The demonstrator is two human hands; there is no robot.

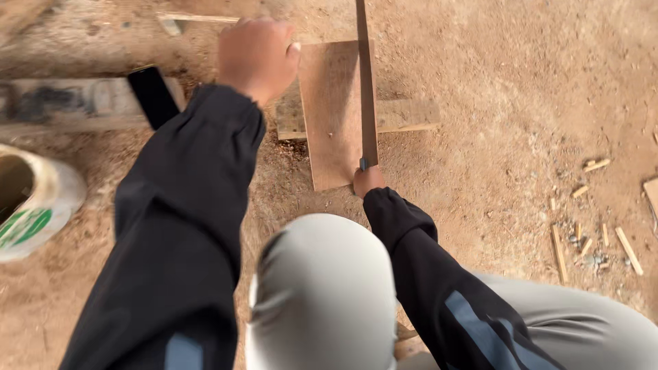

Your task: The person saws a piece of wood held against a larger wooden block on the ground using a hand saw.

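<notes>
Right hand (368, 180): clenched around lower end of long thin dark wooden strip (367, 82), held upright against right edge of flat reddish-brown wooden board (332, 116). Left hand (257, 58): closed fist, blurred, at board's upper left corner; contents cannot tell. Board lies on sandy ground (514, 103), across pale plank (404, 115). White plastic sack (34, 202) at left; wood offcuts (589, 233) at right.

Saw blade (366, 82) cut off at top; left hand (257, 58) blurred

Sunlit sawdust-strewn dirt floor (521, 103) — scattered wood offcuts (589, 233); white sack (34, 205)
</notes>
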